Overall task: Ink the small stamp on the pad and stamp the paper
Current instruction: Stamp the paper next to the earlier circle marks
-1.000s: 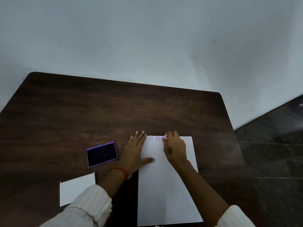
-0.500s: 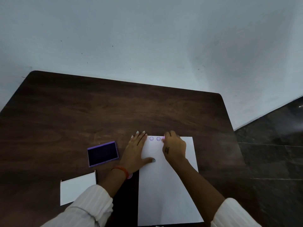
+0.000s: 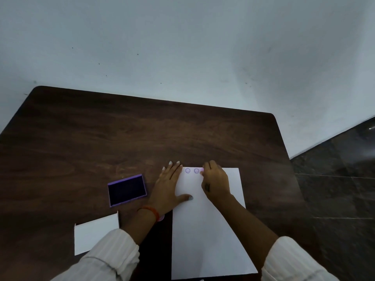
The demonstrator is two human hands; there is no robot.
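Note:
A white sheet of paper (image 3: 205, 236) lies on the dark wooden table (image 3: 121, 138). Two round purple prints (image 3: 192, 170) sit side by side near its top edge. My right hand (image 3: 215, 182) is closed around a small pink stamp (image 3: 201, 169), pressed down on the paper just right of the prints; most of the stamp is hidden by my fingers. My left hand (image 3: 169, 187) lies flat with fingers spread, over the paper's upper left edge, thumb on the sheet. A purple-rimmed ink pad (image 3: 127, 190) with a dark surface sits open to the left of that hand.
A white card or lid (image 3: 95, 234) lies near the table's front left. A pale wall stands behind the table. Dark tiled floor (image 3: 341, 189) shows past the table's right edge.
My right hand shifted very slightly and stays pressed at the same spot on the paper's top edge. The left hand and the pad have not moved.

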